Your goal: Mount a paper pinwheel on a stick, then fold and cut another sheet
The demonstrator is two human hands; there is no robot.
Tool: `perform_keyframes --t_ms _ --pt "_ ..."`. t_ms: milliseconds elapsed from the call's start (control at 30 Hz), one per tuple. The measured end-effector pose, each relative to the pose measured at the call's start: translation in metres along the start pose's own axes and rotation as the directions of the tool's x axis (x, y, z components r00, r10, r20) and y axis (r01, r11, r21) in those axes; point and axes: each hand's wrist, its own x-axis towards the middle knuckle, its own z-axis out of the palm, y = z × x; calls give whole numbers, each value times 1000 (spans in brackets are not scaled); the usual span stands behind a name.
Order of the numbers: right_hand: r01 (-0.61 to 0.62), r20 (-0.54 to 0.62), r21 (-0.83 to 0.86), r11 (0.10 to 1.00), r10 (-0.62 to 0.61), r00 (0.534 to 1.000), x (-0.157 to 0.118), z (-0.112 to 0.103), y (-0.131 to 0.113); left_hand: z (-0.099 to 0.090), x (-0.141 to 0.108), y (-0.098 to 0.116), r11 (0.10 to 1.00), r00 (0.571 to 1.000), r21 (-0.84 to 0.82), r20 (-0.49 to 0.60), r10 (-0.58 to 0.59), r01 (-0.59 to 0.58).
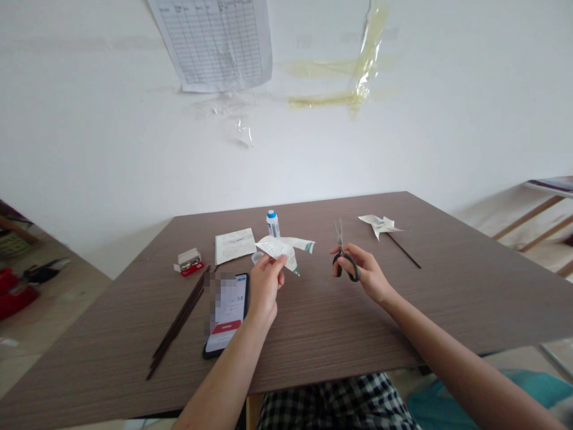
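In the head view, my left hand [265, 286] pinches a printed piece of paper [280, 248] with a slit between its pointed flaps, held above the table. My right hand [362, 269] has its fingers in the handles of black-handled scissors [340, 239]. The blades point up and away from me, slightly parted and apart from the paper. Behind the paper stands a white glue bottle [273, 224] with a blue cap. A finished-looking paper pinwheel [380, 226] on a dark stick [405, 251] lies at the right.
Left of my hand lie a phone [228, 313], several dark sticks [179, 325], a small red-and-white box [190, 263] and a stack of printed paper [234, 245]. The brown table [322, 322] meets a white wall. A printed sheet [219, 45] is taped up there.
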Motion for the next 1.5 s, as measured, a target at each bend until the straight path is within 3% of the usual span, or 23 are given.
perform_keyframes --t_ms 100,167,367,667,833,967,1133,1300,1500 --pt "-49 -214 -18 999 44 976 10 -5 14 0 -1 1 1000 998 17 60 -17 16" --pt "-94 -285 -29 995 82 955 16 -7 22 0 -2 1 999 995 31 97 -31 28" --pt "-105 -229 -58 993 90 969 18 -4 32 2 -6 2 998 983 34 170 -64 59" --pt "-111 -139 -19 994 108 984 15 1 29 2 -5 3 992 977 70 177 -118 107" --pt "-101 -139 -20 995 97 986 14 2 25 2 -4 1 992 981 71 159 -114 104" --pt "-104 -130 -19 994 101 986 13 4 24 1 -2 -1 994 992 72 84 -91 85" --pt "-93 -178 4 996 92 980 11 10 25 0 0 -2 993 995 76 50 -92 88" --pt "-86 -271 140 986 122 955 11 14 29 0 0 -2 982 992 152 24 -121 116" --pt "-64 -346 256 964 153 926 12 18 30 2 -2 -6 958 960 229 177 -218 175"
